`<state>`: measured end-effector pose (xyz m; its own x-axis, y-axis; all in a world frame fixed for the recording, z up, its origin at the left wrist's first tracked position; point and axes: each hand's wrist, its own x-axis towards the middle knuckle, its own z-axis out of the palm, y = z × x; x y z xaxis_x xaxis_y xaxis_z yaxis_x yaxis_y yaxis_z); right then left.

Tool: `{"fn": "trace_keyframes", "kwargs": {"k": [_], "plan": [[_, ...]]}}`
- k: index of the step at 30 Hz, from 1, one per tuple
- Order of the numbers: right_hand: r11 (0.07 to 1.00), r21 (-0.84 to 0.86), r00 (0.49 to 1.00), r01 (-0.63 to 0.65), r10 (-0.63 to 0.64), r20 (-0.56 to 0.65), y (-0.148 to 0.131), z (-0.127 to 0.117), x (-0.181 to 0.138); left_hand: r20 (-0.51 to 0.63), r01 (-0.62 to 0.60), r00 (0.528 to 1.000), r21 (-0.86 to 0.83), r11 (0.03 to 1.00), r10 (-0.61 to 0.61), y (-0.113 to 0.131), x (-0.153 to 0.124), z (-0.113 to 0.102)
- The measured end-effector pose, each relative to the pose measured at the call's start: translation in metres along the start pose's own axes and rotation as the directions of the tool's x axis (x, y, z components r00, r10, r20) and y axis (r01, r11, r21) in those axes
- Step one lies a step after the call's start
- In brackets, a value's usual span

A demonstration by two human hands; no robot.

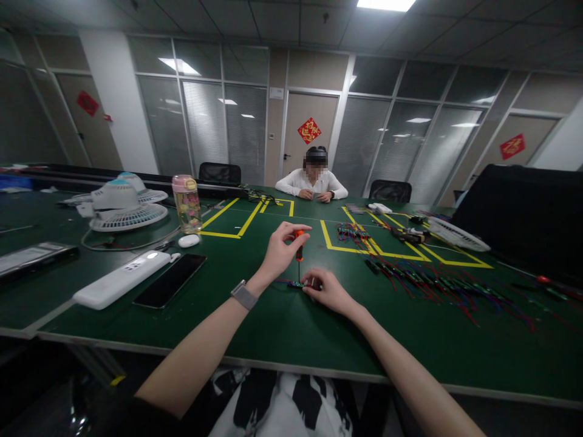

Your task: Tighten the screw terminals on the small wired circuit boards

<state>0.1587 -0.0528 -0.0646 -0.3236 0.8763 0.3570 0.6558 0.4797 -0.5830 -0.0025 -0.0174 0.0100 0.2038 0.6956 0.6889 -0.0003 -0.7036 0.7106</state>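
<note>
My left hand pinches the orange and black handle of a screwdriver between thumb and fingers. The screwdriver stands upright, its thin shaft pointing down at a small green circuit board on the table. My right hand rests low beside the board, its fingertips closed on the board's right end. Dark and reddish wires run out from the board's left side. Whether the tip sits in a screw is too small to tell.
Many wired boards lie in a row at right, near a wire bundle. At left are a black phone, white power strip, bottle and fans. A person sits opposite.
</note>
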Motion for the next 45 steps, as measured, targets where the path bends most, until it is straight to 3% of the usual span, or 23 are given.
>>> {"fn": "trace_keyframes", "kwargs": {"k": [8,11,15,17,21,23,28,33,37,42,45], "plan": [[1.0,0.007,1.0,0.004,-0.004,0.011,0.0001,-0.0008,-0.0003,0.211,0.086,0.976,-0.18,0.98,-0.047,0.0033,0.0047,-0.0048],[1.0,0.005,1.0,0.013,-0.013,0.005,0.0001,-0.0003,-0.0001,0.175,0.066,0.984,-0.137,0.988,-0.042,-0.0003,0.0034,-0.0032],[1.0,0.006,1.0,-0.002,0.002,0.004,-0.0001,-0.0001,-0.0001,-0.04,-0.028,0.999,0.109,0.994,0.033,-0.0037,0.0002,-0.0018],[1.0,0.01,1.0,-0.006,0.006,0.007,-0.0002,-0.0003,-0.0001,-0.076,-0.049,0.995,0.16,0.986,0.062,-0.0039,0.0003,-0.0022],[1.0,0.004,1.0,0.0,0.0,0.011,-0.0002,-0.0003,0.0,0.094,0.052,0.995,-0.097,0.994,-0.043,-0.0044,0.003,-0.0027],[1.0,-0.001,1.0,-0.007,0.007,0.012,-0.0004,0.0,0.0001,0.12,0.089,0.99,-0.157,0.984,-0.071,-0.0052,0.0028,-0.0016],[0.999,-0.004,0.999,-0.033,0.033,0.017,-0.0024,-0.0002,0.0002,-0.061,-0.04,0.997,0.113,0.993,0.047,-0.0038,-0.0012,0.001],[1.0,-0.021,1.0,-0.014,0.015,0.023,-0.0026,-0.0013,0.0,0.09,0.036,0.995,-0.085,0.996,-0.029,-0.0021,0.0004,-0.0007],[1.0,-0.024,1.0,-0.014,0.014,0.018,-0.0021,-0.0008,0.0,0.002,-0.003,1.0,0.021,1.0,0.003,-0.0041,0.0004,-0.0003],[1.0,-0.021,1.0,-0.015,0.015,0.017,-0.0031,-0.0006,0.0002,0.138,0.078,0.989,-0.146,0.986,-0.058,-0.0046,0.0005,0.0022],[1.0,-0.015,1.0,-0.018,0.018,0.014,-0.0043,-0.001,-0.0001,0.092,0.062,0.994,-0.107,0.992,-0.052,-0.0049,-0.0005,0.0031]]}}
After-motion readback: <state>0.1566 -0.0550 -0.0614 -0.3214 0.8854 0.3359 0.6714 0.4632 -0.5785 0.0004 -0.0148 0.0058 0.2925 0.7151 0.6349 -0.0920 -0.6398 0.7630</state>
